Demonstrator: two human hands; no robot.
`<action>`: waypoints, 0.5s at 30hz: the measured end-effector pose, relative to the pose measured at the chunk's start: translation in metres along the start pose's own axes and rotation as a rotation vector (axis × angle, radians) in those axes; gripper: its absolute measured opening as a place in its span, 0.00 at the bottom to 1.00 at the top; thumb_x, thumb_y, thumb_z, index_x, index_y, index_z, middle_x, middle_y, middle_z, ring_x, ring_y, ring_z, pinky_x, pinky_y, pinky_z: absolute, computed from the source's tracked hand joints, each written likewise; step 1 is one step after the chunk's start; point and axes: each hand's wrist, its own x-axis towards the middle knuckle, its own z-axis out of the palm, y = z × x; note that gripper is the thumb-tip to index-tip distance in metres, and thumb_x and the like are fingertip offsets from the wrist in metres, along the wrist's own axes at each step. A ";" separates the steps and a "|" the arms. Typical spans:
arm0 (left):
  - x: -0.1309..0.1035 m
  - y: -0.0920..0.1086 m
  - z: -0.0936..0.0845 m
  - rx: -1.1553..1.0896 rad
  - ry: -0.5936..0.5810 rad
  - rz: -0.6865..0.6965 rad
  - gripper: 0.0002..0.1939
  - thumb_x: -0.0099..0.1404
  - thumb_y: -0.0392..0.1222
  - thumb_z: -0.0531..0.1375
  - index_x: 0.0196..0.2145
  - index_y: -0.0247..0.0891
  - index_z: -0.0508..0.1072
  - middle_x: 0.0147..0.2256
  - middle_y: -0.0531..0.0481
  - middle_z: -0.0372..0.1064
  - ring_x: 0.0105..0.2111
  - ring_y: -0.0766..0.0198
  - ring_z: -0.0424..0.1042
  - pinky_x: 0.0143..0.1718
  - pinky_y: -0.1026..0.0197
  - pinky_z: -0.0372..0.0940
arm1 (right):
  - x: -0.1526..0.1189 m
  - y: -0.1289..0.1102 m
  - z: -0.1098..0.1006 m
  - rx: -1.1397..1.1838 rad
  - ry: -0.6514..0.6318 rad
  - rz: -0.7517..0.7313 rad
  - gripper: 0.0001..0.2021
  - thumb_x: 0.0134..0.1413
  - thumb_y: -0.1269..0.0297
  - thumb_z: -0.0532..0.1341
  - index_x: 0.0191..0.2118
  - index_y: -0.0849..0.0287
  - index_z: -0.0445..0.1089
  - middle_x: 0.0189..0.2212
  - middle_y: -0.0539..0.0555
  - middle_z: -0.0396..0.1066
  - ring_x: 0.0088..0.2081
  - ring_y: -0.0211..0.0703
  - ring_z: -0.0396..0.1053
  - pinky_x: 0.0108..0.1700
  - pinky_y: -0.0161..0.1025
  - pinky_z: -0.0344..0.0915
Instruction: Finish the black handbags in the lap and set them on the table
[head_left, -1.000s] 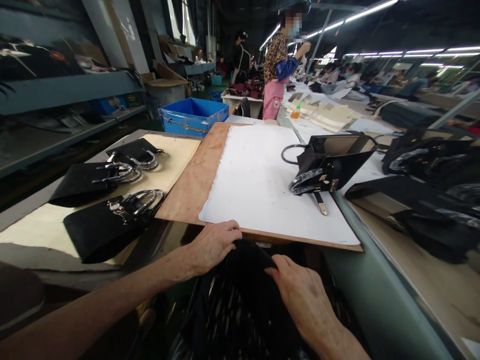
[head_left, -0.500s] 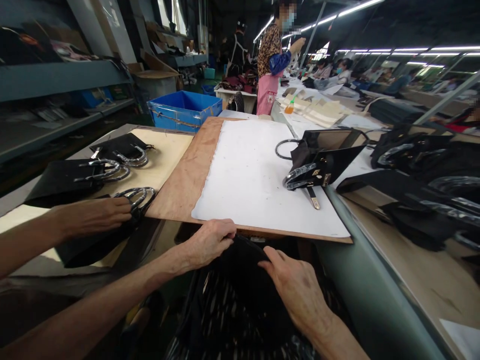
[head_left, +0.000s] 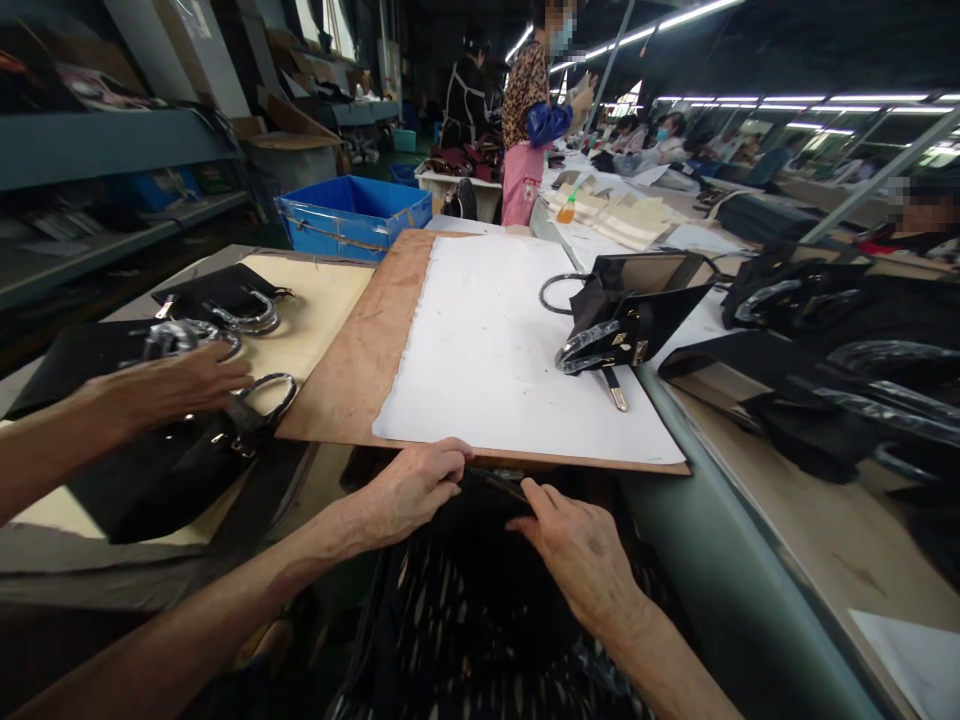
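Between my two hands, at the near edge of the board, is a black piece of bag material; its full shape is lost against my dark patterned clothing. My left hand is closed on its upper left edge, fingers curled. With thumb and fingers, my right hand pinches the upper right edge. On the board ahead stands an open black handbag, tilted, with plastic-wrapped handles and a strap with a metal tip.
A co-worker's hand reaches over black handbags on the left table. White paper covers a brown board. More black bags lie at right. A blue crate and a standing person are beyond.
The co-worker's hand has moved left off the nearest bag's handles, and that bag now shows its metal fittings. My hands keep their hold on the black piece; the view has shifted slightly.
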 end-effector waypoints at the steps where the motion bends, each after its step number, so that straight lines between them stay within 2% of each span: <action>1: 0.001 -0.002 0.001 0.006 0.011 -0.023 0.05 0.55 0.29 0.50 0.25 0.36 0.62 0.35 0.50 0.65 0.33 0.66 0.63 0.37 0.64 0.58 | 0.000 -0.001 0.000 -0.005 0.009 0.003 0.11 0.53 0.62 0.58 0.42 0.59 0.63 0.28 0.51 0.70 0.28 0.40 0.68 0.27 0.36 0.54; 3: 0.002 -0.004 0.001 0.021 0.036 -0.074 0.05 0.54 0.30 0.50 0.24 0.36 0.62 0.27 0.53 0.64 0.28 0.68 0.61 0.31 0.65 0.56 | 0.001 -0.002 -0.001 -0.010 0.018 0.013 0.08 0.53 0.62 0.58 0.39 0.58 0.64 0.27 0.51 0.70 0.27 0.40 0.67 0.28 0.36 0.54; 5: 0.002 -0.006 0.001 0.031 0.051 -0.121 0.04 0.54 0.32 0.51 0.24 0.36 0.62 0.23 0.55 0.61 0.25 0.68 0.58 0.28 0.66 0.53 | 0.003 -0.003 -0.002 0.010 0.007 0.023 0.05 0.54 0.63 0.57 0.36 0.57 0.64 0.26 0.50 0.69 0.27 0.40 0.67 0.28 0.36 0.53; 8: 0.003 -0.008 -0.001 0.047 0.029 -0.145 0.04 0.55 0.34 0.52 0.24 0.36 0.63 0.22 0.55 0.61 0.24 0.69 0.58 0.27 0.66 0.51 | 0.006 -0.002 -0.001 0.055 -0.014 0.038 0.04 0.55 0.63 0.56 0.31 0.56 0.64 0.24 0.48 0.69 0.26 0.39 0.67 0.26 0.35 0.50; 15: 0.009 -0.007 -0.003 0.077 0.028 -0.158 0.05 0.54 0.35 0.54 0.22 0.36 0.63 0.20 0.57 0.59 0.23 0.70 0.56 0.25 0.67 0.50 | 0.009 0.003 0.000 0.045 -0.030 0.038 0.09 0.58 0.63 0.51 0.29 0.56 0.64 0.22 0.48 0.69 0.23 0.38 0.66 0.24 0.36 0.46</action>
